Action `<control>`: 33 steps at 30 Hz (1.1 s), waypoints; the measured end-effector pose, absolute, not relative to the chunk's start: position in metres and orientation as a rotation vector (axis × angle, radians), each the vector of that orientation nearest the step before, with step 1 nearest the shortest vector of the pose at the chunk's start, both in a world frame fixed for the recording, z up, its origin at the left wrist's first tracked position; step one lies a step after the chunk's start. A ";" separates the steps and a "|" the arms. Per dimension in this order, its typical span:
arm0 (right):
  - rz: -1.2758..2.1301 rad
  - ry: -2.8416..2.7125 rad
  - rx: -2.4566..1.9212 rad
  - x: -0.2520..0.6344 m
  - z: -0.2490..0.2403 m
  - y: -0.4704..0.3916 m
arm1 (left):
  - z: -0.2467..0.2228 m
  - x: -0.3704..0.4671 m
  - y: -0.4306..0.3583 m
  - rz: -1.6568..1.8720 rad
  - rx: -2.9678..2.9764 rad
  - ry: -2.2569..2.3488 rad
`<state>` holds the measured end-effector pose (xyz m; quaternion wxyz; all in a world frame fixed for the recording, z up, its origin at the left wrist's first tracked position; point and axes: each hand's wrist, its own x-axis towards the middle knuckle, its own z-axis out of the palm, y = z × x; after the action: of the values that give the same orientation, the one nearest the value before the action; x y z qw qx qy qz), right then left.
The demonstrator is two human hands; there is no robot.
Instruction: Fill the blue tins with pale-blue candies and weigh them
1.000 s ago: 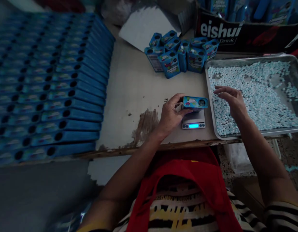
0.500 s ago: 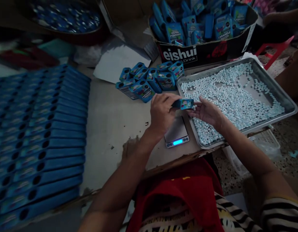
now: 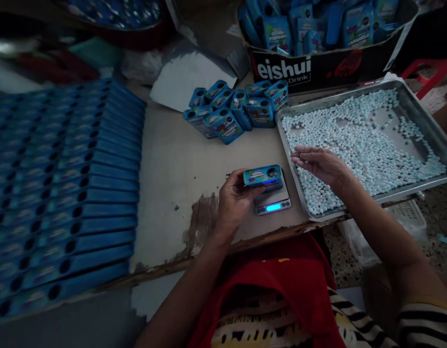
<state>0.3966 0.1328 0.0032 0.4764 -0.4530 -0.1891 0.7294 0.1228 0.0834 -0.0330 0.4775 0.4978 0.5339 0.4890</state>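
Observation:
My left hand (image 3: 236, 195) grips a small blue candy box (image 3: 262, 176) by its left end, with the printed top turned up and a round hole near the right end. The box is over the plate of a digital scale (image 3: 273, 207) with a lit blue display; whether it touches the plate I cannot tell. My right hand (image 3: 319, 164) holds nothing, its fingers stretched out to the left over the near-left part of a metal tray (image 3: 303, 205). Small pale blue and white candies (image 3: 357, 145) lie spread in that tray.
Several blue boxes (image 3: 226, 126) stand grouped behind the scale. A black carton (image 3: 281, 65) full of similar boxes is at the back. Long rows of blue boxes (image 3: 100, 193) fill the left side. The table's worn front edge (image 3: 194, 261) runs close to my red apron (image 3: 274, 280).
My left hand has brought the candy box down and toward me over the scale, turning its printed top up. My right hand has come away from the box to above the tray.

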 end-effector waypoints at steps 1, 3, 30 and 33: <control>1.782 -0.480 -1.130 0.397 0.004 0.133 | -0.036 0.123 0.079 1.196 1.210 1.303; 1.776 -0.535 -1.168 0.398 0.007 0.134 | -0.042 0.123 0.075 1.224 1.205 1.286; 1.664 -1.229 -1.473 0.360 0.112 0.109 | -0.002 0.022 0.044 1.247 1.513 1.438; 1.667 -1.215 -1.459 0.359 0.111 0.110 | -0.001 0.022 0.044 1.267 1.512 1.476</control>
<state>0.3592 0.1100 0.1112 0.3028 -0.5503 -0.4584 0.6288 0.0220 0.0443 -0.0006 0.3325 0.5787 0.5650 0.4852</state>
